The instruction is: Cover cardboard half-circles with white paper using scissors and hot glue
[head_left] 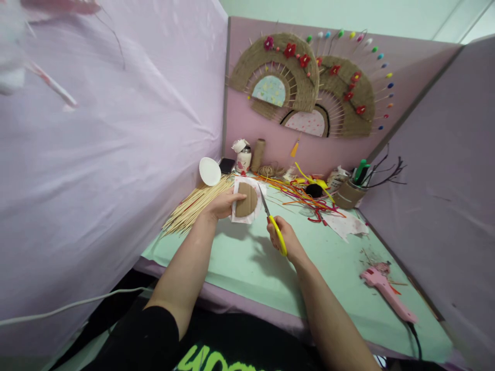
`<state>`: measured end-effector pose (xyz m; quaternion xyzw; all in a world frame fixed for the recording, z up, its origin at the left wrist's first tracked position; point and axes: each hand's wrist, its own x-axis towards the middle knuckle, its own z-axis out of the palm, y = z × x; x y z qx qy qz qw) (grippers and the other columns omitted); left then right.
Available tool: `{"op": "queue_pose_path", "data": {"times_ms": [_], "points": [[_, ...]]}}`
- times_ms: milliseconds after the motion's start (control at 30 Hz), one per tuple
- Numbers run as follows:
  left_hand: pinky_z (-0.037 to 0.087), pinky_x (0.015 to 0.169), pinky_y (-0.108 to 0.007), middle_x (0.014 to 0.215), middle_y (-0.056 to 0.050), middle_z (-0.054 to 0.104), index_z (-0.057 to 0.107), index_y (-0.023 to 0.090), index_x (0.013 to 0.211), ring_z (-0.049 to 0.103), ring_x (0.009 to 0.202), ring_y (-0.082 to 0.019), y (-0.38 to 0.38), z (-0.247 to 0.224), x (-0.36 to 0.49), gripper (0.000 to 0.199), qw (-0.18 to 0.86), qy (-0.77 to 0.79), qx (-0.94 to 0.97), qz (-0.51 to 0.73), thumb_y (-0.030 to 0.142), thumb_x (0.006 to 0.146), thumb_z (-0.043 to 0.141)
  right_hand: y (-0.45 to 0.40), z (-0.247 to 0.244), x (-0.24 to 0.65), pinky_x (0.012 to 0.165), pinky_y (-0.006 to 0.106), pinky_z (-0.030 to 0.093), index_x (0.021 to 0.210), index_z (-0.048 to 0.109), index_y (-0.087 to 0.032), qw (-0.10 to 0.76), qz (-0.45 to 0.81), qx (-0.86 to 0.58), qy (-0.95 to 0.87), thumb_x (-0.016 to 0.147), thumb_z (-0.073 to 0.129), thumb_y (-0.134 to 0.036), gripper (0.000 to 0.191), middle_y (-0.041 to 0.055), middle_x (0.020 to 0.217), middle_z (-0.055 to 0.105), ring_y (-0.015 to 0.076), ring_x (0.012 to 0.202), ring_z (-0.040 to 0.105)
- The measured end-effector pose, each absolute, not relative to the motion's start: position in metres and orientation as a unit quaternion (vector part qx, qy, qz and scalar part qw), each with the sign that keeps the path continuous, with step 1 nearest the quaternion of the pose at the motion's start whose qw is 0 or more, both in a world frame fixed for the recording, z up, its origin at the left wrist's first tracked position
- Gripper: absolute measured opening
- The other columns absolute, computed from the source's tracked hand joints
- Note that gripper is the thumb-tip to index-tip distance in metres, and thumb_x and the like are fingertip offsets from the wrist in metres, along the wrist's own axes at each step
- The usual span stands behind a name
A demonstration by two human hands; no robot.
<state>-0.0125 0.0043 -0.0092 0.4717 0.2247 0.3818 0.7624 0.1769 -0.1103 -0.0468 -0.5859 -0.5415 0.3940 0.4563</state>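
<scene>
My left hand [227, 204] grips a half-round piece of brown cardboard [246, 202], its thumb lying on the face. Behind the cardboard is a larger piece of white, pink-marked fabric or paper [243, 218], which sticks out around the edge. My right hand [284, 238] is closed on yellow-handled scissors [277, 234]. Their blades point up and away from me, close to the right edge of the white sheet. Whether the blades touch the sheet I cannot tell. Both hands are above the pale green tabletop [247, 263].
Thin wooden sticks [193, 205] lie at the left by a white bowl-like piece [210, 171]. Coloured pipe cleaners [286, 188] spread along the back. A pink glue gun [390, 294] lies at the right, below a pen holder [348, 195]. Twine fans [278, 72] hang on the board.
</scene>
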Motion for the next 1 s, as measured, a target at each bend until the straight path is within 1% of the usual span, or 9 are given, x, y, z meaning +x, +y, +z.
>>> {"op": "queue_pose_path", "data": {"times_ms": [167, 300, 433, 567, 700, 800, 1000], "points": [[0.05, 0.084, -0.035, 0.093, -0.008, 0.072, 0.068, 0.014, 0.096, 0.067, 0.082, -0.02, 0.004, -0.007, -0.014, 0.026, 0.764, 0.236, 0.463, 0.384, 0.013, 0.071, 0.068, -0.108, -0.048, 0.179, 0.039, 0.021, 0.025, 0.07, 0.042, -0.023, 0.458, 0.383, -0.597, -0.536, 0.068, 0.062, -0.051, 0.034, -0.0087, 0.047, 0.039, 0.0086, 0.041, 0.034], [0.049, 0.086, -0.036, 0.094, -0.008, 0.072, 0.068, 0.015, 0.096, 0.067, 0.082, -0.019, 0.005, -0.009, -0.014, 0.027, 0.76, 0.24, 0.459, 0.393, 0.012, 0.069, 0.069, -0.107, -0.05, 0.182, 0.04, 0.021, 0.024, 0.068, 0.042, -0.023, 0.458, 0.372, -0.606, -0.534, 0.068, 0.063, -0.046, 0.031, -0.0086, 0.047, 0.039, 0.0086, 0.042, 0.034], [0.048, 0.088, -0.037, 0.094, -0.008, 0.072, 0.067, 0.015, 0.097, 0.067, 0.083, -0.02, 0.011, -0.009, -0.015, 0.029, 0.766, 0.237, 0.472, 0.367, 0.013, 0.069, 0.071, -0.106, -0.052, 0.188, 0.041, 0.021, 0.024, 0.067, 0.042, -0.022, 0.442, 0.355, -0.617, -0.545, 0.07, 0.06, -0.042, 0.027, -0.0084, 0.047, 0.039, 0.0085, 0.042, 0.034], [0.048, 0.088, -0.036, 0.095, -0.008, 0.071, 0.065, 0.015, 0.101, 0.066, 0.082, -0.019, 0.021, -0.005, -0.017, 0.035, 0.765, 0.233, 0.502, 0.328, 0.016, 0.067, 0.074, -0.107, -0.052, 0.192, 0.043, 0.021, 0.025, 0.071, 0.043, -0.022, 0.426, 0.359, -0.62, -0.552, 0.072, 0.057, -0.038, 0.022, -0.0086, 0.049, 0.04, 0.0084, 0.043, 0.034], [0.047, 0.088, -0.036, 0.099, -0.009, 0.07, 0.063, 0.014, 0.105, 0.066, 0.087, -0.02, 0.029, -0.006, -0.018, 0.043, 0.767, 0.227, 0.525, 0.291, 0.019, 0.065, 0.076, -0.11, -0.05, 0.193, 0.044, 0.021, 0.025, 0.076, 0.044, -0.022, 0.422, 0.373, -0.608, -0.559, 0.074, 0.054, -0.039, 0.02, -0.0087, 0.05, 0.039, 0.0083, 0.044, 0.034], [0.046, 0.091, -0.037, 0.102, -0.01, 0.07, 0.063, 0.013, 0.108, 0.065, 0.093, -0.022, 0.03, -0.01, -0.018, 0.044, 0.773, 0.219, 0.53, 0.272, 0.021, 0.067, 0.076, -0.111, -0.05, 0.192, 0.044, 0.021, 0.026, 0.076, 0.043, -0.022, 0.412, 0.38, -0.602, -0.568, 0.076, 0.052, -0.04, 0.021, -0.0089, 0.051, 0.038, 0.0082, 0.045, 0.034], [0.046, 0.089, -0.038, 0.105, -0.013, 0.07, 0.061, 0.011, 0.114, 0.066, 0.092, -0.022, 0.028, -0.016, -0.02, 0.048, 0.774, 0.225, 0.536, 0.25, 0.02, 0.069, 0.074, -0.111, -0.053, 0.19, 0.045, 0.022, 0.027, 0.076, 0.042, -0.022, 0.401, 0.367, -0.61, -0.577, 0.077, 0.052, -0.042, 0.022, -0.0084, 0.053, 0.039, 0.0087, 0.045, 0.035]]}}
